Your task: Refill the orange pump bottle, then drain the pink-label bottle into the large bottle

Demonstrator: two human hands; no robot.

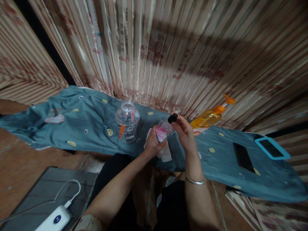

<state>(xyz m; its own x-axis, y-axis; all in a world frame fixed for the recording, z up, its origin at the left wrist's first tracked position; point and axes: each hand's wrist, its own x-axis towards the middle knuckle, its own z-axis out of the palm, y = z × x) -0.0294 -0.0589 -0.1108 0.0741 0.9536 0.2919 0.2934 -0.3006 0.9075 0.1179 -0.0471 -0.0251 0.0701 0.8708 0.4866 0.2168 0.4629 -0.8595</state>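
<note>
My left hand point(153, 143) is wrapped around the body of a clear plastic bottle point(165, 130) with a pink label, which is tilted to the upper right. At its top, the fingers of my right hand point(185, 131) close on the black cap point(172, 118); whether the cap is loose from the neck I cannot tell. Beneath the bottle and my left hand lies a pale scalloped cloth point(165, 154). Left of my hands, a larger clear jar point(127, 120) with an orange label stands upright, its mouth uncovered.
A teal patterned cloth point(96, 128) covers the narrow table. At right are a yellow pump bottle point(208, 118), a black phone point(243, 157) and a blue-framed tablet point(271, 148). A small pale cloth point(55, 119) lies at left. A white power bank point(55, 219) with a cable sits below left. A curtain point(154, 48) hangs behind.
</note>
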